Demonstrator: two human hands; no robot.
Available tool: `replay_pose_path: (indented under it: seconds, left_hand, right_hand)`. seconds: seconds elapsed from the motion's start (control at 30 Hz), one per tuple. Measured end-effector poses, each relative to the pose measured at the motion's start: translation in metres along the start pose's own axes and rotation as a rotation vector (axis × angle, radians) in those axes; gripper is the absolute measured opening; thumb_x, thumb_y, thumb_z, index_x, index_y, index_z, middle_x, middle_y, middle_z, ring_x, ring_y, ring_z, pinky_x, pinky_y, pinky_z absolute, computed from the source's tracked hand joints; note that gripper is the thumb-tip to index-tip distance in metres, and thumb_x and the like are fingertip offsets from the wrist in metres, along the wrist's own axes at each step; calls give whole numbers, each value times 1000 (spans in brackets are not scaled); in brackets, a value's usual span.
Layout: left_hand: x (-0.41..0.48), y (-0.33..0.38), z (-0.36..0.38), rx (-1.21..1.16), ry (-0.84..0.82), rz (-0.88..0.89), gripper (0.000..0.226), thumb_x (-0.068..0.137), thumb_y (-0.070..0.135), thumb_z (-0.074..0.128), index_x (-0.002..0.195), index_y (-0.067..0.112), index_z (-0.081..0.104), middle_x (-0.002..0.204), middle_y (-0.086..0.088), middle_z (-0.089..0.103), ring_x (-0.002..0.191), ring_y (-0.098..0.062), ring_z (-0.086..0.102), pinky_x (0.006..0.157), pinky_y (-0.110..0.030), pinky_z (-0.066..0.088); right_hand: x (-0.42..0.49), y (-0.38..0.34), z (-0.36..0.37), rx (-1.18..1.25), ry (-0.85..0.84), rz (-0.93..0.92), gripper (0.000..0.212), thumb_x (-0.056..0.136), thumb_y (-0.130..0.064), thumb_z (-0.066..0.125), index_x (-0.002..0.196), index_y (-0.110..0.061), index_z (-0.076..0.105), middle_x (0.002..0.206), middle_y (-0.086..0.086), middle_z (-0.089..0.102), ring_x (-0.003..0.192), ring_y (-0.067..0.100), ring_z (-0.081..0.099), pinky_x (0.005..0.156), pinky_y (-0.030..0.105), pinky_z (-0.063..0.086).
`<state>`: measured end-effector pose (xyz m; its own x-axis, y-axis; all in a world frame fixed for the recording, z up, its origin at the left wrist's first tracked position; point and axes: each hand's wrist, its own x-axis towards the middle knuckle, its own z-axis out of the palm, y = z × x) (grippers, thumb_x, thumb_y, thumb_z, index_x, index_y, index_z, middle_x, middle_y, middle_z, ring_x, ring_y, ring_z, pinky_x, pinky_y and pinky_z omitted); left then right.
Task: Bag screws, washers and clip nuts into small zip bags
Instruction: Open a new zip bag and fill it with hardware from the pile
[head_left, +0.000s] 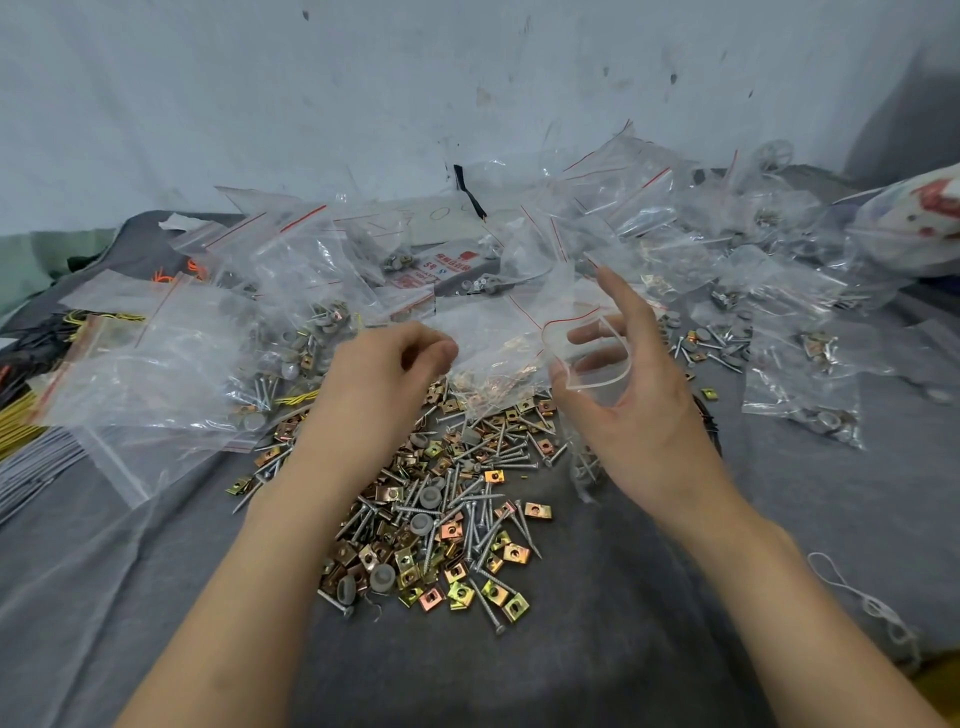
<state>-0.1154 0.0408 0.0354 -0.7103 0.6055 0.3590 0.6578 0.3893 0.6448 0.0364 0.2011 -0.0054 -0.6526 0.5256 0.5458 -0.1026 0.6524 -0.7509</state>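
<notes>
The right hand pinches a small zip bag at its rim, thumb and fingers spreading the red-striped mouth, a few screws hanging in its bottom. It hangs above the right edge of the pile of screws, washers and clip nuts on the grey cloth. The left hand hovers beside it, fingers clenched; whether they hold anything cannot be told.

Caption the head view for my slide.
Right hand holds a zip bag open over loose screws, washers and clip nuts, left hand curled alongside.
</notes>
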Motion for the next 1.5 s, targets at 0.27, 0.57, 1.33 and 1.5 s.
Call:
replay_pose_path:
  seconds: [0.27,0.57,1.33,1.5]
  left_hand:
    - [1,50,2,-302,-10,153,13,92,25,68,95,38,68,87,21,69,80,3,61,68,-14,47]
    - [-2,79,14,-284,-103,300,22,95,21,64,115,29,66,95,16,69,89,3,61,71,-6,38]
    - [-15,0,2,467,-610,-89,42,92,56,55,126,30,57,124,3,59,116,-18,53,100,-42,46]
    - [-17,-3,8,519,-576,-43,38,92,51,59,120,25,55,117,2,60,117,-19,43,97,-41,45]
  right_hand:
    - [0,-2,2,-30,-10,-9,77,81,-59,60,147,-58,21,114,-28,55,116,9,58,96,39,51]
    - [0,-1,0,6,-29,6,76,86,-55,63,150,-55,22,124,-27,53,115,6,59,89,26,49]
    - [9,-2,-12,306,99,44,62,94,-19,71,146,-33,41,110,-17,64,96,-19,58,79,0,43]
    - [9,-3,-13,303,98,56,58,94,-11,70,141,-33,43,110,-14,62,92,-23,57,76,-3,41]
